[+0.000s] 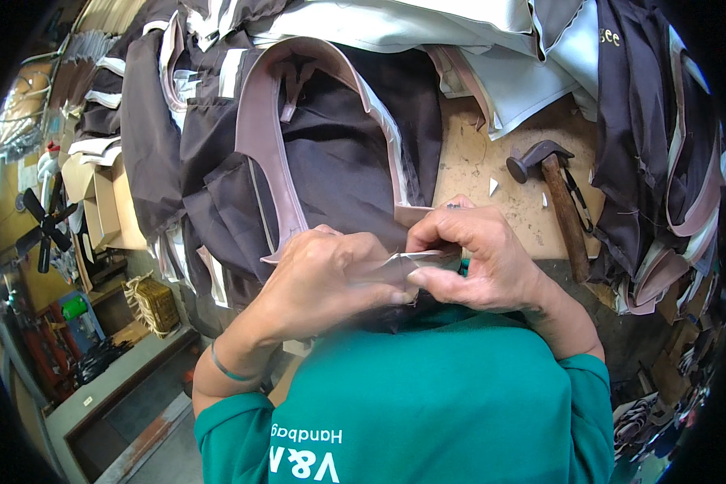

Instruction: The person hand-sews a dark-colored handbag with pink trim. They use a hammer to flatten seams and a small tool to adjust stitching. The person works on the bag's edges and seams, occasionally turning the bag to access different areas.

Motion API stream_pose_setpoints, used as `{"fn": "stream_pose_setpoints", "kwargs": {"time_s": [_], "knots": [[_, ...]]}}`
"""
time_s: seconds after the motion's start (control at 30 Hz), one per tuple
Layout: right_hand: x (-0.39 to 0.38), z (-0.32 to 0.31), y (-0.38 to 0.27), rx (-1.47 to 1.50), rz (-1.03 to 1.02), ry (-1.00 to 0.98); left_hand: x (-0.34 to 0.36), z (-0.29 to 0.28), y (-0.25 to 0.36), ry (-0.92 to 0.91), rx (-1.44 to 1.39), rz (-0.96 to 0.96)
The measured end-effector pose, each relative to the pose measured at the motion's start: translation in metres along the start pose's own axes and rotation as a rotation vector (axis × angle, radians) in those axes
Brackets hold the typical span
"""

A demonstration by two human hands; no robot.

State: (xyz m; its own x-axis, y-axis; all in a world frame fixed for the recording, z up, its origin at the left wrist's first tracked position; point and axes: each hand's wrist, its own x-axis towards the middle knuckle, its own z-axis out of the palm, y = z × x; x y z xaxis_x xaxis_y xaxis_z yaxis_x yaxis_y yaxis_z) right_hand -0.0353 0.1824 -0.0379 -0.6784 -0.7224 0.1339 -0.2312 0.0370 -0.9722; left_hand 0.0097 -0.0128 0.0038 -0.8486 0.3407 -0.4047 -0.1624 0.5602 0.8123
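A handbag piece of dark brown cloth [331,173] with a curved pink strap [260,141] lies in front of me, its near edge drawn up close to my body. My left hand [319,274] is closed on that near edge, fingers bent and thumb pointing right, slightly blurred. Opposite it, my right hand [484,258] pinches a pale folded edge of the same piece between thumb and forefinger. The two hands almost meet over my green shirt. Whatever lies under the fingers is partly hidden.
On the tan worktop [476,161] to the right lies a hammer [558,181] with a wooden handle, near small white scraps. More dark bag pieces [637,145] hang at the right. White sheets [427,24] lie at the back. A fan [44,226] and wicker basket [152,305] stand left.
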Motion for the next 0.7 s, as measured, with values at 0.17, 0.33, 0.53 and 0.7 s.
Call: {"fn": "stream_pose_setpoints", "kwargs": {"time_s": [0.17, 0.33, 0.53, 0.7], "knots": [[0.002, -0.001, 0.000, 0.168, 0.132, -0.035, -0.003, -0.004, 0.000, 0.058, -0.146, -0.018], [0.002, 0.001, 0.002, 0.257, 0.186, -0.069, -0.003, -0.010, -0.001, -0.028, -0.224, -0.091], [0.003, -0.004, -0.002, 0.232, 0.235, -0.141, -0.002, 0.003, 0.001, 0.095, -0.093, 0.048], [-0.006, -0.005, 0.006, 0.219, 0.141, -0.093, -0.003, 0.006, -0.002, 0.131, -0.199, 0.056]]}}
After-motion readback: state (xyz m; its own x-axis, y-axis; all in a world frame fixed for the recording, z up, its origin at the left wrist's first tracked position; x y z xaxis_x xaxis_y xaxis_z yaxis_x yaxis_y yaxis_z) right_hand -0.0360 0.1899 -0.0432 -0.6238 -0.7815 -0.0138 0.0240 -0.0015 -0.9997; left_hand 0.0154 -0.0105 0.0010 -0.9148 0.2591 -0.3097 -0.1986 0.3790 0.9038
